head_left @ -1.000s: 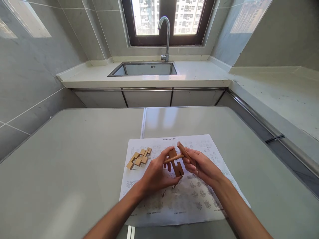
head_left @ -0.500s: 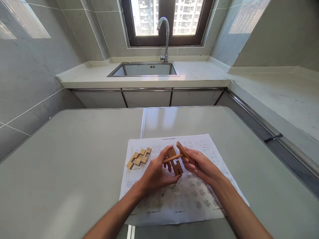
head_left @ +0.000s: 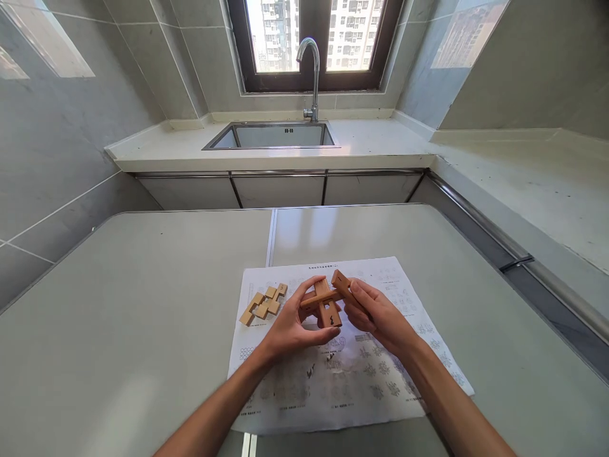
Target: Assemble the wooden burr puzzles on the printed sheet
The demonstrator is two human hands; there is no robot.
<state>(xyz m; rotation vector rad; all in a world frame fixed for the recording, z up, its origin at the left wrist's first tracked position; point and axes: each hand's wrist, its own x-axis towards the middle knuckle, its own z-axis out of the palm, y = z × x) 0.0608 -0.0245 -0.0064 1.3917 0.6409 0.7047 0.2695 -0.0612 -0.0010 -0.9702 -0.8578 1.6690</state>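
Over the printed sheet (head_left: 342,397), my left hand (head_left: 290,330) grips crossed wooden puzzle pieces (head_left: 330,314), fingers behind and thumb at the near end, which bears a dark mark. A separate wooden puzzle piece (head_left: 343,284) is pinched in my right hand (head_left: 380,317). It slants up to the left, and its side meets or overlaps the end of the crosswise piece; I cannot tell whether they are joined. Left of my hands, several notched wooden pieces (head_left: 261,304) lie close together on the sheet. My fingers cover parts of the held pieces.
The sheet lies on a pale table (head_left: 157,304) with a seam (head_left: 271,238) down its middle. Beyond it stands a white counter (head_left: 371,136) with a sink (head_left: 285,135) and a faucet (head_left: 314,79) under a window. A metal rail (head_left: 480,219) runs along the right side.
The crossed pieces in my left hand have turned and moved slightly left, with the crosswise piece now over the upright one. My right hand has shifted slightly left with its piece.
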